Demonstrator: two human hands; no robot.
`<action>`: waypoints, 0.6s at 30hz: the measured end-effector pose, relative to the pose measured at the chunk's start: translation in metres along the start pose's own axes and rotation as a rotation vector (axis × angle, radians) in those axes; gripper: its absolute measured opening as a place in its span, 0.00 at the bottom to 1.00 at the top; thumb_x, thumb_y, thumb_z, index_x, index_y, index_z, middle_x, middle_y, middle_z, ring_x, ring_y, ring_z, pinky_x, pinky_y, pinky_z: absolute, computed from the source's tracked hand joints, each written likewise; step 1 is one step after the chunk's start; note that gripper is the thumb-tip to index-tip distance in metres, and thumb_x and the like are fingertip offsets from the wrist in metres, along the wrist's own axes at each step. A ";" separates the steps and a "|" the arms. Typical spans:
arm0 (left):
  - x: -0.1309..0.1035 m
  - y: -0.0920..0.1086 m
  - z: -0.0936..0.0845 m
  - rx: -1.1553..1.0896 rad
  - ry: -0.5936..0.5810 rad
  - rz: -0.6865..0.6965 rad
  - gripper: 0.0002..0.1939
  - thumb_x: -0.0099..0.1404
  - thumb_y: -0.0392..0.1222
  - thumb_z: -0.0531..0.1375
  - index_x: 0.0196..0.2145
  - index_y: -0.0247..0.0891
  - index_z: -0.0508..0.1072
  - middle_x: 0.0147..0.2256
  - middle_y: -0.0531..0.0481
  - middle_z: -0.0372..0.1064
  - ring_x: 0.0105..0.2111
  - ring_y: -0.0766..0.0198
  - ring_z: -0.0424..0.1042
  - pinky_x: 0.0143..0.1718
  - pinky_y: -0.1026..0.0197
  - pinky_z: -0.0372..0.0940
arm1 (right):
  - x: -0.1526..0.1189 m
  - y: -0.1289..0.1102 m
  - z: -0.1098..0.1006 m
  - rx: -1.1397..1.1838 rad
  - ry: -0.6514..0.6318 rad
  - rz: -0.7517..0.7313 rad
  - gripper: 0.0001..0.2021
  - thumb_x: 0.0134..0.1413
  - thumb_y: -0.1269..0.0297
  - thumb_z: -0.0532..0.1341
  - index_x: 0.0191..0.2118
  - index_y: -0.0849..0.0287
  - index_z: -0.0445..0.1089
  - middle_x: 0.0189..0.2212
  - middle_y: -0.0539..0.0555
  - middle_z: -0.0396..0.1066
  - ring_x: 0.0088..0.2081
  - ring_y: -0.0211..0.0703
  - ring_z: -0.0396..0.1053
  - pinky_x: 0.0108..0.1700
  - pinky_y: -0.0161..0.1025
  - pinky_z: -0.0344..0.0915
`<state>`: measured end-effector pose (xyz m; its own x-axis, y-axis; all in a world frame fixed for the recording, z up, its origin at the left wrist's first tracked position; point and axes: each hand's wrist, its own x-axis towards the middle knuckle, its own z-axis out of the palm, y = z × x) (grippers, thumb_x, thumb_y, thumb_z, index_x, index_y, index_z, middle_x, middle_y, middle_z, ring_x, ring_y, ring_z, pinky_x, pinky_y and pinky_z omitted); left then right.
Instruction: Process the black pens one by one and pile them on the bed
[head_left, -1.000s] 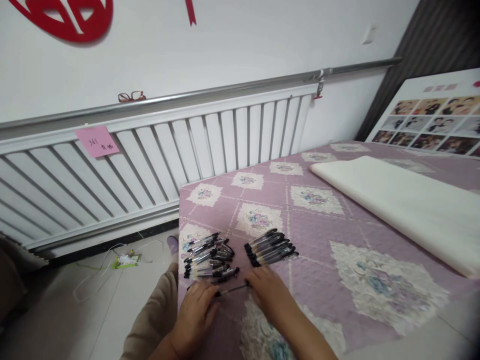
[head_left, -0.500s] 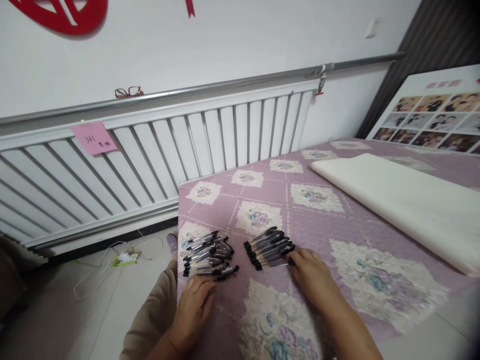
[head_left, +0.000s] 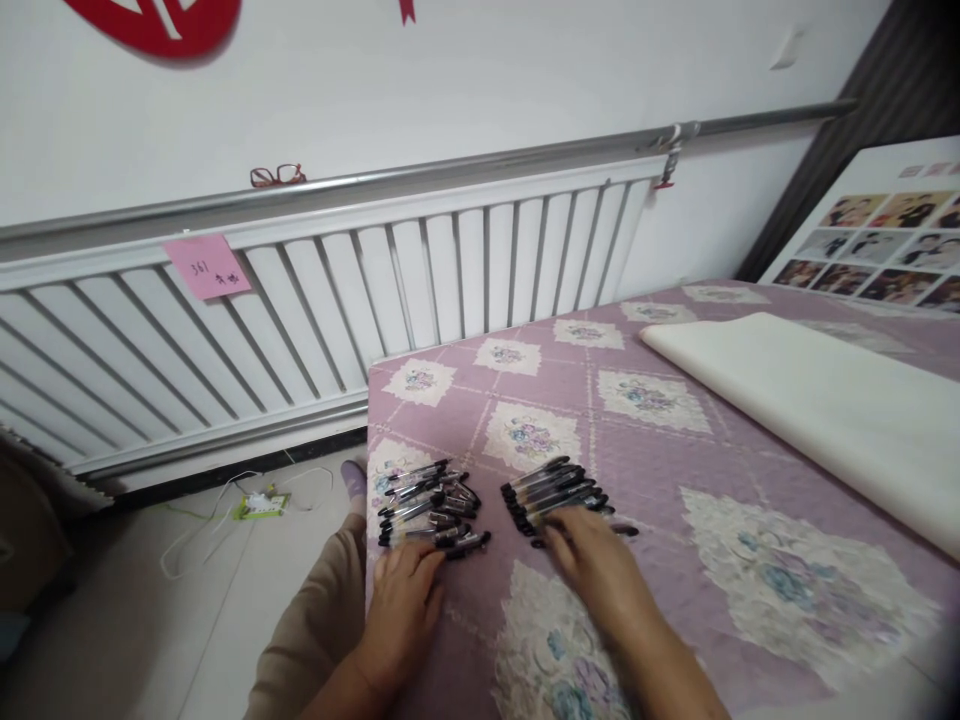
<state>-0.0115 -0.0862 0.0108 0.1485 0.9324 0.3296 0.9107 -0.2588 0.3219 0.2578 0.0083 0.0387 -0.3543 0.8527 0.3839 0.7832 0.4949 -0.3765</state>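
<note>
Two groups of clear pens with black caps lie on the purple floral cloth (head_left: 540, 385). The left group (head_left: 427, 500) is loosely piled; the right group (head_left: 555, 485) lies in a slanted row. My left hand (head_left: 405, 600) rests on the cloth at the near edge of the left group, fingers apart, close to the nearest pen (head_left: 469, 546). My right hand (head_left: 589, 560) is over the near side of the right group, its fingertips on or beside a pen whose cap (head_left: 625, 530) sticks out to the right. Its fingers partly cover that pen, so the grip is unclear.
A folded cream sheet (head_left: 810, 400) lies on the right of the table, with a photo board (head_left: 892, 235) behind it. A white radiator (head_left: 420, 280) runs along the wall, bearing a pink note (head_left: 208, 267). A power strip (head_left: 262, 503) sits on the floor.
My right hand has moved left, from the capped ends of the right group to over its near side. The view has shifted slightly. My left hand stays beside the left group.
</note>
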 end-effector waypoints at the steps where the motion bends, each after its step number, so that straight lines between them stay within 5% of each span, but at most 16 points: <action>1: 0.000 0.001 0.001 0.010 -0.008 -0.004 0.19 0.61 0.32 0.55 0.50 0.42 0.68 0.49 0.44 0.66 0.49 0.50 0.64 0.48 0.44 0.60 | 0.000 -0.011 0.005 0.033 -0.033 -0.032 0.09 0.60 0.66 0.52 0.39 0.57 0.69 0.35 0.55 0.71 0.39 0.46 0.68 0.41 0.40 0.63; 7: 0.001 0.001 0.003 0.035 -0.028 -0.016 0.19 0.60 0.32 0.55 0.50 0.42 0.68 0.47 0.45 0.68 0.47 0.51 0.65 0.47 0.46 0.59 | 0.001 -0.056 0.035 0.009 -0.158 -0.062 0.08 0.60 0.69 0.53 0.35 0.56 0.70 0.32 0.54 0.70 0.37 0.45 0.69 0.39 0.38 0.63; 18: 0.008 0.009 -0.006 -0.034 -0.145 -0.192 0.19 0.61 0.34 0.53 0.50 0.46 0.70 0.47 0.48 0.68 0.48 0.53 0.63 0.51 0.48 0.54 | 0.001 -0.065 0.056 0.041 -0.041 0.035 0.05 0.54 0.68 0.57 0.30 0.55 0.69 0.30 0.52 0.70 0.35 0.46 0.68 0.37 0.39 0.62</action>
<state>-0.0046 -0.0832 0.0219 0.0297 0.9912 0.1293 0.9142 -0.0792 0.3973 0.1777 -0.0134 0.0167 -0.3480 0.8754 0.3355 0.7742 0.4702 -0.4238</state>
